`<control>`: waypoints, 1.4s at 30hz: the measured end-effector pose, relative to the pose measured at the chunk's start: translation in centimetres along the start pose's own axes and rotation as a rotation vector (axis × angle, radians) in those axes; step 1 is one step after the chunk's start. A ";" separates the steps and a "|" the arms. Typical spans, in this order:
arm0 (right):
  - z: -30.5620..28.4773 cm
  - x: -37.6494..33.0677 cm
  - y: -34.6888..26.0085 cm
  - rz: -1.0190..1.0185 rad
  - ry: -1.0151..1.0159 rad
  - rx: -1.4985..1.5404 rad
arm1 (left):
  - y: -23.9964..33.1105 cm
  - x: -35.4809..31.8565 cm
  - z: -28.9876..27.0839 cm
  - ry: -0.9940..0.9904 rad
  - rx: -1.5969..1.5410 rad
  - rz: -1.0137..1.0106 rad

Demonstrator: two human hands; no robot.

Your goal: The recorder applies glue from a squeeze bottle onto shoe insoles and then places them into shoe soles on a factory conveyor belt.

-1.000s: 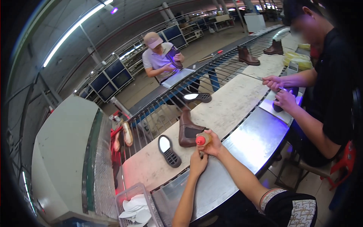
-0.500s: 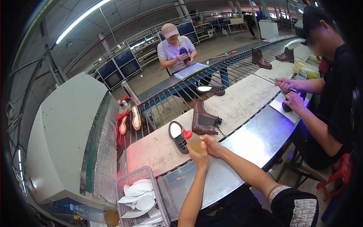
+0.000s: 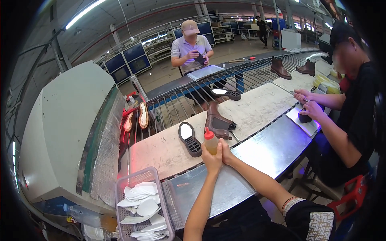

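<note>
Both hands meet around a small squeeze bottle [image 3: 210, 142] of amber liquid with a red nozzle cap: the left hand [image 3: 212, 159] is wrapped under and behind its base, fingers clenched on it, and the right hand [image 3: 226, 152] closes against its right side, thumb and fingers pressed to the body. The bottle stands upright at the near edge of the pale conveyor belt [image 3: 257, 108], above the steel bench top [image 3: 265, 150]. Just left of the fingers lies a black outsole [image 3: 189, 138], tread up, with a light oval insert at its heel end; just beyond the fingers stands a brown ankle boot upper [image 3: 217, 122] — close enough that the nozzle nearly lines up with its side. Risk noted: the bottle is soft-walled and gripped from two sides, so an uneven squeeze could throw liquid onto the brown leather or the belt rather than the outsole. A second risk — the grip sits low on the bottle, so it could tip toward the boot if either hand loosens. Further left of the hands, a grey mesh basket [image 3: 138, 180] of white insole pieces sits at the bench edge, well apart. To the right, a co-worker's hands [image 3: 307, 105] press a dark part on a lit plate.
</note>
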State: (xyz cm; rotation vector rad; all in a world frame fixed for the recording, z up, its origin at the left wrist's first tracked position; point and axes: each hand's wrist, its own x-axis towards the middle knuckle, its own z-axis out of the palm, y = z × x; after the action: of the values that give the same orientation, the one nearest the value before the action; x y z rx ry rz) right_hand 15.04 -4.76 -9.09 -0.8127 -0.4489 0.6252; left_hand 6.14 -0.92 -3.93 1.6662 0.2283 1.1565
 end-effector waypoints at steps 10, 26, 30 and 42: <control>2.9 -1.3 -3.3 0.030 -0.044 0.013 | -0.6 0.1 0.1 0.072 0.245 0.156; 2.0 -1.4 0.0 0.237 -0.255 0.604 | -1.2 -0.8 -0.7 0.040 0.420 0.372; 2.4 -2.0 -0.2 0.145 -0.415 0.628 | -0.6 -0.4 -0.6 -0.124 0.319 0.182; 6.2 -2.5 -0.9 -0.026 -0.153 -0.638 | 0.2 3.3 -4.4 0.179 0.003 0.010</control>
State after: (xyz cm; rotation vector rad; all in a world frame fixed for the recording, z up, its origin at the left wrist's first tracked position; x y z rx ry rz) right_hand 9.83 -3.67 -4.89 -1.3646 -0.8188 0.5232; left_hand 4.43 3.91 -1.94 1.5685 0.3343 1.3143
